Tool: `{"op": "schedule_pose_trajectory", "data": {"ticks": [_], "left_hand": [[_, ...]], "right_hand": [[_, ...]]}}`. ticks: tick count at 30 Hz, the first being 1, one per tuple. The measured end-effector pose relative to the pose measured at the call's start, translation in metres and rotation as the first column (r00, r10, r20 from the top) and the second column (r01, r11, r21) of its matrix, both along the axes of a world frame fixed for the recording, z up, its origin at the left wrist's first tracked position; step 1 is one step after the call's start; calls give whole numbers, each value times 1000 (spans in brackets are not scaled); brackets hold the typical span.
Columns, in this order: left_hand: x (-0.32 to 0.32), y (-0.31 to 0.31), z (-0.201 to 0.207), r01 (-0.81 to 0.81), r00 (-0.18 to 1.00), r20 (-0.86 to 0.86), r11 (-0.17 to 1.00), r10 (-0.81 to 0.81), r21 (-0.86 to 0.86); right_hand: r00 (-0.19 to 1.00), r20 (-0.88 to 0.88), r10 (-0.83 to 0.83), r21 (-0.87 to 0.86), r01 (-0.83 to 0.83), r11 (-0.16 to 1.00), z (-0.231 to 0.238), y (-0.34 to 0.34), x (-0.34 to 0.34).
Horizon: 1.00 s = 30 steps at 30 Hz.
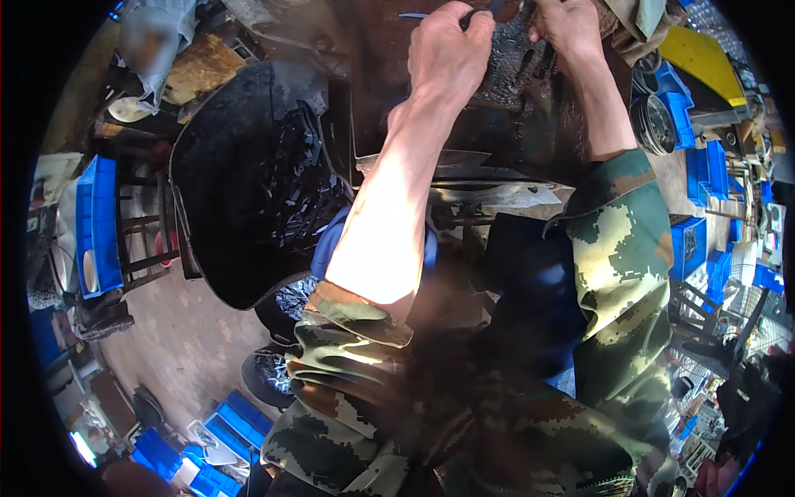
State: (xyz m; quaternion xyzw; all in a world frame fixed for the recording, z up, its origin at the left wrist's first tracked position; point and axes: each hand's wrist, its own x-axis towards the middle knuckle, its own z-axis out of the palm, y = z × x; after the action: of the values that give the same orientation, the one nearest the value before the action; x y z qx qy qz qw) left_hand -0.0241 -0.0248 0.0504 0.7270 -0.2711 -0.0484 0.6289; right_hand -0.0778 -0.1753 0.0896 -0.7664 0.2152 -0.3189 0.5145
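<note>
My left hand (451,51) is at the top middle, closed, with a small dark piece (469,16) showing between thumb and fingers. What kind of piece it is I cannot make out. A thin bluish strip (411,15) sticks out just left of that hand. To the right, my right hand (571,31) has its fingers curled in, partly cut off by the upper edge; whatever they hold is hidden. Between and below both hands lies a dark, wet-looking metal work surface (530,103). Camouflage sleeves cover my arms, the left one pushed back to the forearm.
A big black tub (228,190) holding many dark thin strips (302,178) stands left of my left forearm. Smaller containers with shiny strips (272,370) sit below it. Blue bins (99,224) line both sides. A yellow panel (700,62) is at upper right.
</note>
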Motion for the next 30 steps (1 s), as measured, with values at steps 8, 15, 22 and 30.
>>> {"op": "schedule_pose_trajectory", "data": {"ticks": [8,15,22,30], "left_hand": [[0,-1,-2,-11,999,35,1000,11,16],[0,-1,-6,-14,998,-61,1000,13,-7],[1,-6,-5,-31,998,-51,999,31,14],[0,-4,-8,-5,999,-46,1000,5,7]], "right_hand": [[1000,13,-13,29,13,1000,1,2,3],[999,45,-6,44,4,999,-1,2,2],[1000,6,-25,-9,25,1000,-1,0,3],[998,-43,-37,-79,33,996,-4,-3,1]]}}
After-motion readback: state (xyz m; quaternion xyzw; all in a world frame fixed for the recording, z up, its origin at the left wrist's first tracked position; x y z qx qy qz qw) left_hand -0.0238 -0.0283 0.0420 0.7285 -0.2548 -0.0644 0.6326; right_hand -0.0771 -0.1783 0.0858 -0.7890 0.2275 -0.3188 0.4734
